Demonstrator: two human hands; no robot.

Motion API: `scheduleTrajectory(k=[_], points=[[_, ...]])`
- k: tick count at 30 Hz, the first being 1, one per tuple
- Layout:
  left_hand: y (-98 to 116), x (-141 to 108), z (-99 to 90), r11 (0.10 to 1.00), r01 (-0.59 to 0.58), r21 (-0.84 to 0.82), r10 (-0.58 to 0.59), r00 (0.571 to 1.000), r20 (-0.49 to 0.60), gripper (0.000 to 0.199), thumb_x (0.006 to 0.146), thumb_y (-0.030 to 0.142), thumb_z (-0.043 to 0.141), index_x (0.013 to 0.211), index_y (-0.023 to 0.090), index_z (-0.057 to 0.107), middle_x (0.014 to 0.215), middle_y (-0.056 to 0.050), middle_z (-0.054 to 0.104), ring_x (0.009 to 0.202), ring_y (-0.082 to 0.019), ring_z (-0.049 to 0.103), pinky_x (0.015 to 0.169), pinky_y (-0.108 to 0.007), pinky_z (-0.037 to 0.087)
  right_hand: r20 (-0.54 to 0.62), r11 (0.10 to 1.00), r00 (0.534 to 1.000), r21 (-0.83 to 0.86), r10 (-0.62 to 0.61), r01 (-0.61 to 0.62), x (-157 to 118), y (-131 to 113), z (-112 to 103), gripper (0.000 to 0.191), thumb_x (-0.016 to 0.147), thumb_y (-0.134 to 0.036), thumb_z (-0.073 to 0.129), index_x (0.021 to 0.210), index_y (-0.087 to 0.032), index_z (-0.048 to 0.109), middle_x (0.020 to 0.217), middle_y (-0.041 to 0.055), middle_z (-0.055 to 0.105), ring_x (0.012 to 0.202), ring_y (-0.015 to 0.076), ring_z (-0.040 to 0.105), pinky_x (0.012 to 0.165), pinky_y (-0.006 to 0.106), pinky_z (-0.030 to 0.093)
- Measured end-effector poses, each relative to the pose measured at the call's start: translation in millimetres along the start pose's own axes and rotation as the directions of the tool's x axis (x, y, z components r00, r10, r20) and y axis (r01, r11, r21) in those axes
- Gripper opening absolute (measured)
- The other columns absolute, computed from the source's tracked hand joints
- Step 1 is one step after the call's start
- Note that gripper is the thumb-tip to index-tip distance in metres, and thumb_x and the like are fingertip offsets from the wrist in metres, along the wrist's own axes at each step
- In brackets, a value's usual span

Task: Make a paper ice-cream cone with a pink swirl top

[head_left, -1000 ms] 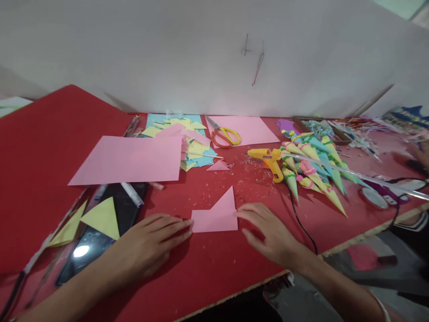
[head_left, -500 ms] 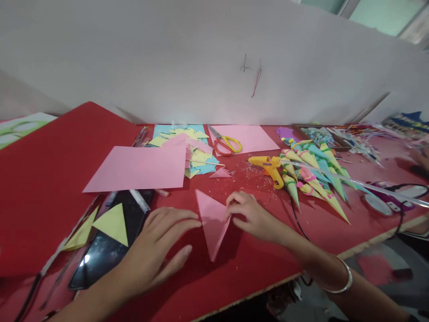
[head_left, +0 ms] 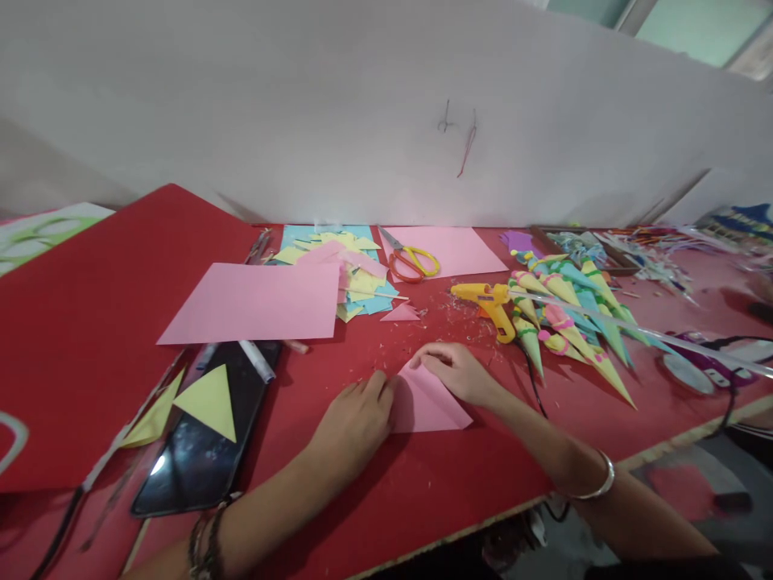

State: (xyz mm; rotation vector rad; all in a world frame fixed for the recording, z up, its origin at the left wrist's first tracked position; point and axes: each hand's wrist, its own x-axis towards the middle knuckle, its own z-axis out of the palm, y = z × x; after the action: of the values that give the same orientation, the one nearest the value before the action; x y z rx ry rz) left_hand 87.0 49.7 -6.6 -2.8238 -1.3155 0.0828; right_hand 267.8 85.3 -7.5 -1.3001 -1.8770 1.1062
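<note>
A folded piece of pink paper (head_left: 426, 403) lies on the red tabletop between my hands, a crease running down from its top corner. My left hand (head_left: 361, 415) is closed at its left edge, the fingertips partly hidden. At the top corner, the curled fingers of my right hand (head_left: 456, 372) grip the paper. A yellow paper triangle (head_left: 208, 401) rests on a black phone (head_left: 187, 459) to the left of my left hand, beside another folded yellow paper (head_left: 154, 415).
Beyond my hands are a pink sheet (head_left: 259, 302), a pile of paper scraps (head_left: 359, 278) and scissors (head_left: 411, 262). A yellow glue gun (head_left: 489, 302) lies beside several decorated paper cones (head_left: 573, 306). The table's front edge (head_left: 483, 522) runs close to my arms.
My left hand has moved right, from open beside the paper to closed at its edge. The pink paper has turned and shifted right, its wide side now toward me.
</note>
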Motion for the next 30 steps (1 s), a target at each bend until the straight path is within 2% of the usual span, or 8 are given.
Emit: scheduleTrajectory(k=[4, 7, 11, 15, 19, 23, 27, 30], points=[[4.3, 3.0, 3.7, 0.998, 0.002, 0.066, -0.003, 1.000, 0.000, 0.039, 0.078, 0.002, 0.038, 0.115, 0.004, 0.048, 0.087, -0.011, 0.058, 0.076, -0.022, 0.059, 0.063, -0.033, 0.050, -0.033, 0.998, 0.999, -0.068, 0.017, -0.019, -6.0, 2.4, 6.6, 0.013, 0.078, -0.023, 0.047, 0.080, -0.016, 0.058, 0.058, -0.0030, 0.053, 0.055, 0.0116, 0.050, 0.053, 0.021, 0.036], [5.6, 5.3, 4.9, 0.997, 0.009, 0.070, -0.008, 1.000, -0.002, 0.039, 0.078, 0.002, 0.038, 0.116, 0.004, 0.047, 0.086, -0.011, 0.057, 0.075, -0.022, 0.059, 0.061, -0.032, 0.049, -0.077, 0.971, 0.997, -0.234, 0.024, -0.041, -11.8, 3.8, 11.4, 0.013, 0.079, -0.021, 0.046, 0.086, -0.018, 0.057, 0.050, -0.0070, 0.043, 0.049, 0.0106, 0.044, 0.058, 0.024, 0.034], [5.0, 6.9, 4.4, 0.999, -0.009, 0.053, 0.008, 1.000, 0.017, 0.042, 0.077, 0.002, 0.036, 0.119, 0.003, 0.045, 0.087, -0.012, 0.057, 0.073, -0.022, 0.060, 0.058, -0.032, 0.049, -0.100, 0.925, 0.995, -0.377, 0.005, -0.043, -18.2, 2.5, 16.0, 0.017, 0.081, -0.019, 0.044, 0.096, -0.019, 0.053, 0.058, -0.0054, 0.054, 0.060, 0.0135, 0.052, 0.076, 0.033, 0.030], [4.6, 8.1, 4.0, 0.999, -0.018, 0.036, 0.015, 0.997, 0.074, 0.046, 0.076, 0.001, 0.037, 0.122, 0.004, 0.042, 0.089, -0.011, 0.058, 0.073, -0.022, 0.060, 0.058, -0.031, 0.049, -0.088, 0.885, 0.996, -0.464, 0.004, -0.045, -22.4, 1.5, 18.3, 0.019, 0.084, -0.019, 0.040, 0.098, -0.020, 0.053, 0.071, -0.0006, 0.064, 0.070, 0.0161, 0.058, 0.083, 0.037, 0.025], [5.0, 8.9, 7.1, 1.000, 0.003, 0.006, -0.003, 0.995, 0.096, 0.048, 0.077, 0.002, 0.039, 0.125, 0.006, 0.038, 0.092, -0.011, 0.057, 0.078, -0.021, 0.060, 0.061, -0.029, 0.048, -0.113, 0.826, 0.994, -0.562, -0.011, -0.054, -26.5, 6.7, 17.3, 0.021, 0.085, -0.017, 0.037, 0.097, -0.020, 0.054, 0.079, 0.0023, 0.068, 0.072, 0.0170, 0.062, 0.087, 0.039, 0.021], [5.6, 8.3, 9.9, 1.000, 0.011, 0.010, -0.011, 0.997, 0.080, 0.050, 0.077, 0.003, 0.039, 0.126, 0.006, 0.037, 0.093, -0.012, 0.057, 0.080, -0.021, 0.060, 0.063, -0.030, 0.047, -0.166, 0.831, 0.986, -0.550, -0.016, -0.079, -32.7, 8.7, 13.4, 0.021, 0.082, -0.024, 0.044, 0.101, -0.019, 0.051, 0.076, 0.0017, 0.067, 0.074, 0.0180, 0.061, 0.086, 0.039, 0.024], [6.3, 8.2, 9.0, 0.999, -0.013, 0.049, 0.009, 0.996, 0.089, 0.050, 0.076, 0.002, 0.039, 0.126, 0.004, 0.037, 0.096, -0.013, 0.058, 0.079, -0.022, 0.059, 0.063, -0.032, 0.048, -0.185, 0.887, 0.982, -0.448, 0.030, -0.111, -41.3, 0.2, 12.2, 0.050, 0.074, -0.037, 0.054, 0.118, -0.017, 0.039, 0.067, -0.0006, 0.062, 0.075, 0.0204, 0.059, 0.083, 0.039, 0.029], [6.9, 8.7, 8.4, 0.998, -0.029, 0.061, 0.023, 0.996, 0.088, 0.050, 0.075, 0.002, 0.038, 0.125, 0.004, 0.038, 0.097, -0.014, 0.058, 0.080, -0.023, 0.059, 0.064, -0.032, 0.048, -0.146, 0.910, 0.986, -0.395, 0.074, -0.127, -46.2, -5.4, 15.4, 0.050, 0.074, -0.029, 0.051, 0.120, -0.017, 0.036, 0.055, -0.0062, 0.055, 0.061, 0.0167, 0.056, 0.082, 0.039, 0.030]])
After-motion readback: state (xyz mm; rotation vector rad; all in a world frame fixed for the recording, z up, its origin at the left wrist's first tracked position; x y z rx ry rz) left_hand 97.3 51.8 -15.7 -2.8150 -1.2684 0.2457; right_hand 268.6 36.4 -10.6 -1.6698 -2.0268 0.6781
